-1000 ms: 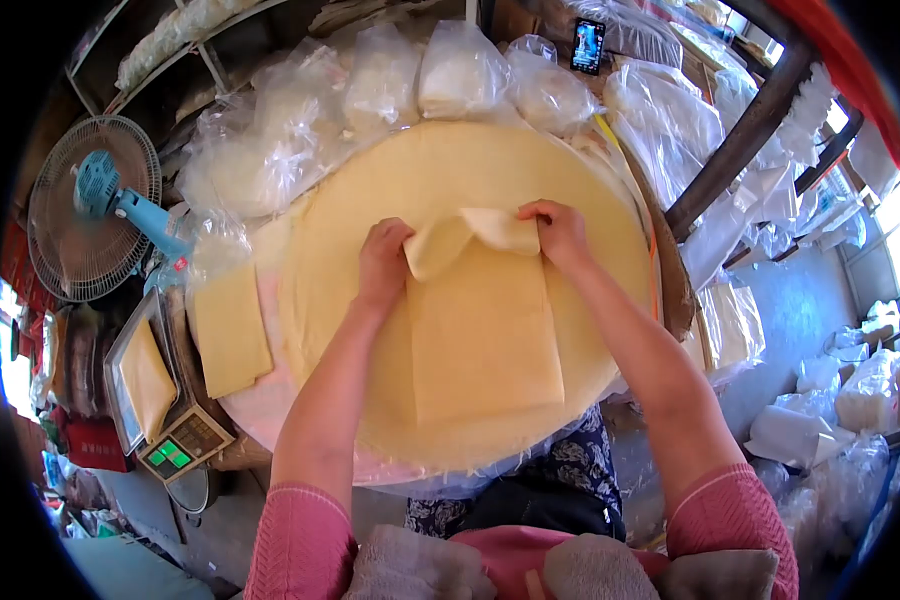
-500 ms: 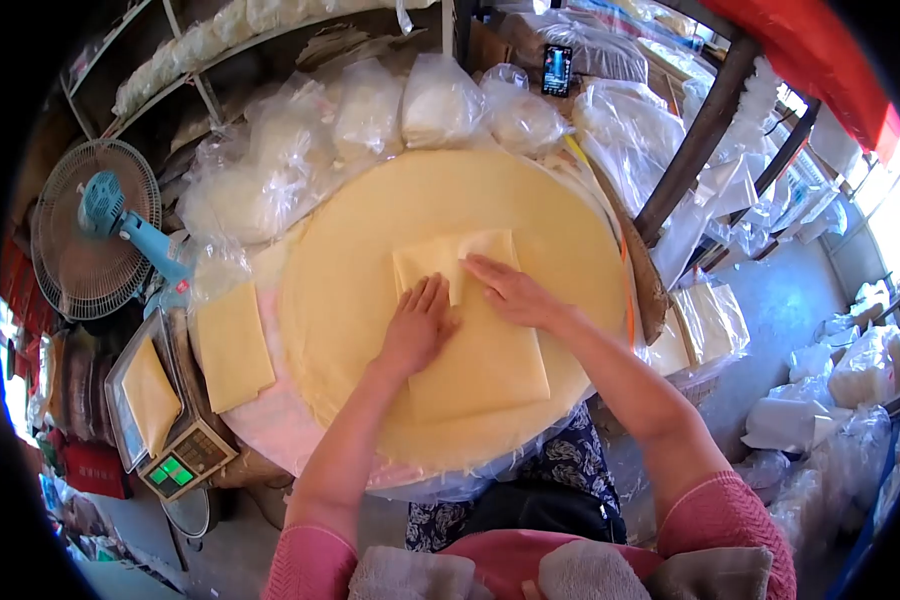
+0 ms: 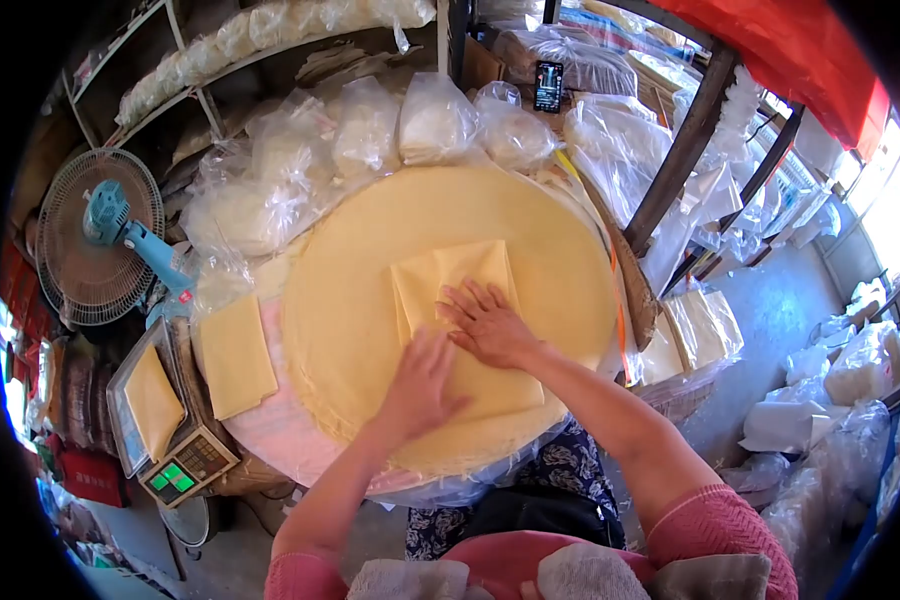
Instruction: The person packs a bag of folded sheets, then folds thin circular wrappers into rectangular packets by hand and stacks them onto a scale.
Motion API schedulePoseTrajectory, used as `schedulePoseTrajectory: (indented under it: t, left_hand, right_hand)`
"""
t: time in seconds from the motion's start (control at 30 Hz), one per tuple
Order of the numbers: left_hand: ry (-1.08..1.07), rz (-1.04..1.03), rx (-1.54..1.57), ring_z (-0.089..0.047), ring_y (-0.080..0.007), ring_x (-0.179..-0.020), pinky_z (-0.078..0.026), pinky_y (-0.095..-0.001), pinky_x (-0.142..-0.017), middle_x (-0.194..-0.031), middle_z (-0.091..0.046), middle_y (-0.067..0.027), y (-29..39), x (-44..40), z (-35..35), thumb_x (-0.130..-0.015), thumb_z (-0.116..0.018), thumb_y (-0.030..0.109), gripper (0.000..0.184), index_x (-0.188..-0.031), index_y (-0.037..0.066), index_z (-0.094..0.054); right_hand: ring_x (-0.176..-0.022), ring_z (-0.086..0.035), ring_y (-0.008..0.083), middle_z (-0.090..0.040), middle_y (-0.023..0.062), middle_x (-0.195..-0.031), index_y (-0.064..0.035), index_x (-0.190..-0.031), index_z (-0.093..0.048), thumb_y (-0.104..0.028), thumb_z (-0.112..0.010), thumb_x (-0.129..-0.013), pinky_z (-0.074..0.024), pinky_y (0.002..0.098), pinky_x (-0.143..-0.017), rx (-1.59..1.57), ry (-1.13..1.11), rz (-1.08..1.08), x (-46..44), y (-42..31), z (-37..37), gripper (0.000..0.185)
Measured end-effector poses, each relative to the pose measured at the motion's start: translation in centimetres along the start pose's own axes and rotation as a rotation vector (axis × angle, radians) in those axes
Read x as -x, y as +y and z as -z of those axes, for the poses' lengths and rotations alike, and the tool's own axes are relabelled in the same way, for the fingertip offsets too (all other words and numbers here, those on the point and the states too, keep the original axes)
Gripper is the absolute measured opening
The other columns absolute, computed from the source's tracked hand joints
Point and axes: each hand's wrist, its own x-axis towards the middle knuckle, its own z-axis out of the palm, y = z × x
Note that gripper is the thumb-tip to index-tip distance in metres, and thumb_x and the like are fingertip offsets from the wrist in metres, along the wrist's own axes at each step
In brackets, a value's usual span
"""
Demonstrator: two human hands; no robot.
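A thin yellow sheet that looks like tofu skin (image 3: 500,390) lies folded into a rough rectangle. Under it is a wide stack of round sheets (image 3: 350,260) of the same kind. My right hand (image 3: 488,325) rests flat on the folded sheet, fingers spread, covering part of its upper half. My left hand (image 3: 422,385), slightly blurred, is over the sheet's left side with its fingers stretched out and thumb apart. Whether it touches the sheet I cannot tell. Neither hand grips anything.
Left of the stack lies a folded yellow sheet (image 3: 238,357); another sits on a digital scale (image 3: 188,464). A blue fan (image 3: 105,215) stands farther left. Clear plastic bags (image 3: 438,120) line the far edge, near a phone (image 3: 548,86). A dark post (image 3: 682,150) leans at right.
My right hand has moved down and flattened onto the folded sheet. My left hand has shifted back towards me, off the sheet's upper part. The view has shifted slightly.
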Motion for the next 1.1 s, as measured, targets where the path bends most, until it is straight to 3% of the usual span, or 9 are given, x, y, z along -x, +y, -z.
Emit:
schedulePoseTrajectory:
  t: [0.23,0.33,0.67,0.77,0.83,0.87,0.93,1.0,1.1]
  left_hand:
    - [0.098,-0.299,-0.233,-0.042,-0.0350,-0.128,-0.032,-0.0474,-0.108,-0.131,-0.050,-0.0180,-1.2,4.2,0.5,-0.079,-0.060,0.016,0.046,-0.122,0.001,-0.053]
    - [0.165,-0.237,-0.079,-0.049,-0.0314,-0.122,-0.035,-0.0462,-0.107,-0.126,-0.055,-0.0141,-2.8,3.4,2.2,-0.079,-0.055,0.006,0.038,-0.118,0.002,-0.055]
    - [0.241,-0.142,0.209,-0.062,-0.0270,-0.101,-0.044,-0.0444,-0.098,-0.100,-0.066,-0.0097,-4.2,1.6,1.2,-0.080,-0.060,0.005,0.020,-0.100,0.007,-0.060]
    - [0.207,0.035,0.493,-0.065,-0.0286,-0.088,-0.049,-0.0378,-0.086,-0.092,-0.065,-0.0116,-2.4,5.1,2.0,-0.083,-0.058,0.002,0.014,-0.096,0.006,-0.060]
    - [0.175,0.252,0.640,-0.065,-0.0293,-0.082,-0.051,-0.0332,-0.077,-0.088,-0.064,-0.0133,-1.2,6.2,2.0,-0.086,-0.057,0.001,0.011,-0.096,0.006,-0.059]
    - [0.262,0.255,0.659,-0.062,-0.0299,-0.071,-0.048,-0.0319,-0.063,-0.077,-0.060,-0.0150,-1.3,5.9,1.5,-0.090,-0.058,0.012,0.010,-0.090,0.003,-0.056]
    - [0.233,0.486,0.536,-0.058,-0.0293,-0.065,-0.046,-0.0341,-0.060,-0.070,-0.057,-0.0147,-1.4,4.5,1.3,-0.091,-0.058,0.020,0.019,-0.085,0.002,-0.053]
    - [0.252,0.640,0.503,-0.051,-0.0290,-0.057,-0.042,-0.0364,-0.055,-0.062,-0.053,-0.0143,-1.9,3.2,0.8,-0.092,-0.059,0.031,0.034,-0.078,0.001,-0.048]
    - [0.326,0.658,0.472,-0.051,-0.0277,-0.057,-0.042,-0.0353,-0.055,-0.063,-0.053,-0.0139,-3.2,2.1,-0.4,-0.091,-0.060,0.032,0.034,-0.079,0.001,-0.049]
  right_hand:
    - [-0.142,-0.017,0.0312,-0.026,0.0053,-0.153,-0.0184,-0.142,-0.038,-0.046,-0.037,-0.097,-0.0151,0.0505,-0.114,0.001,0.046,0.000,0.2,0.0,-0.4,0.052]
    - [-0.142,-0.017,0.0307,-0.026,0.0050,-0.153,-0.0191,-0.142,-0.038,-0.046,-0.037,-0.097,-0.0148,0.0503,-0.114,-0.018,0.036,-0.006,0.2,0.0,-0.2,0.052]
    - [-0.142,-0.018,0.0296,-0.024,0.0060,-0.153,-0.0219,-0.141,-0.040,-0.043,-0.039,-0.097,-0.0114,0.0507,-0.114,-0.070,-0.016,0.081,2.0,-0.6,-0.6,0.050]
    - [-0.141,-0.021,0.0287,-0.026,0.0091,-0.153,-0.0179,-0.139,-0.044,-0.043,-0.038,-0.097,-0.0148,0.0468,-0.114,-0.302,-0.189,0.195,5.3,-2.3,1.6,0.049]
    - [-0.138,-0.029,0.0270,-0.034,0.0126,-0.148,-0.0118,-0.137,-0.046,-0.044,-0.037,-0.098,-0.0209,0.0426,-0.113,-0.899,-0.301,0.028,6.2,-2.4,4.1,0.052]
    - [-0.136,-0.033,0.0262,-0.038,0.0143,-0.146,-0.0087,-0.136,-0.046,-0.045,-0.036,-0.098,-0.0239,0.0404,-0.112,-1.187,-0.348,-0.068,6.4,-1.9,4.8,0.054]
    - [-0.126,-0.046,0.0222,-0.050,0.0157,-0.135,-0.0007,-0.133,-0.047,-0.050,-0.035,-0.098,-0.0323,0.0333,-0.108,-1.758,-0.097,-0.025,6.8,-0.1,2.6,0.062]
    - [-0.118,-0.052,0.0187,-0.055,0.0142,-0.128,0.0017,-0.128,-0.051,-0.047,-0.039,-0.098,-0.0382,0.0310,-0.101,-2.052,0.041,-0.281,6.9,0.2,2.7,0.058]
    - [-0.100,-0.058,0.0147,-0.063,0.0093,-0.111,0.0012,-0.115,-0.057,-0.040,-0.048,-0.097,-0.0446,0.0284,-0.086,-1.853,0.219,-0.530,5.8,0.0,2.3,0.046]
